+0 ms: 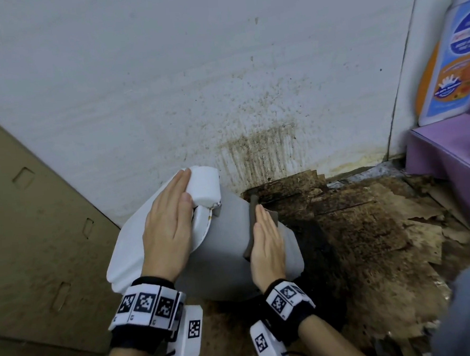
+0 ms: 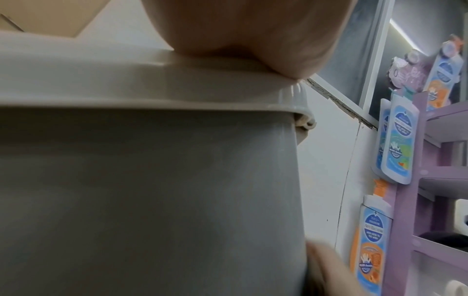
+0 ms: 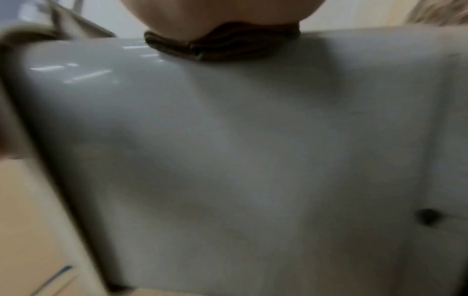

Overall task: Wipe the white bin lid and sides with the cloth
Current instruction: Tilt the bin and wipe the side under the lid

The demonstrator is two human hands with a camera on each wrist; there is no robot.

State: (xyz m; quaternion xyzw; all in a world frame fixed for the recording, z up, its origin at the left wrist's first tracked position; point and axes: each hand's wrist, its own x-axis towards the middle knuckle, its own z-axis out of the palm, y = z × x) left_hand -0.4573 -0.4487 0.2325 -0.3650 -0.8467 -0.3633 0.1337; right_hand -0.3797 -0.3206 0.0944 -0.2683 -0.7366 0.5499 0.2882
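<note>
A white bin (image 1: 232, 246) leans tilted toward the left, its white lid (image 1: 128, 247) at the left end. My left hand (image 1: 168, 223) lies flat on the lid with straight fingers, the fingertips near the lid's raised hinge block (image 1: 204, 184). On the bin's grey-white side, my right hand (image 1: 267, 236) presses a folded dark brown cloth (image 1: 272, 217) with flat fingers. The right wrist view shows the cloth (image 3: 222, 48) squeezed between my palm and the bin wall (image 3: 240, 160). In the left wrist view the lid rim (image 2: 152, 88) sits under my palm.
A stained white wall (image 1: 222, 82) stands right behind the bin. Cardboard (image 1: 39, 231) leans at the left. The floor (image 1: 369, 238) to the right is dirty, peeling brown board. A purple shelf (image 1: 447, 159) with bottles (image 1: 452, 68) stands at the far right.
</note>
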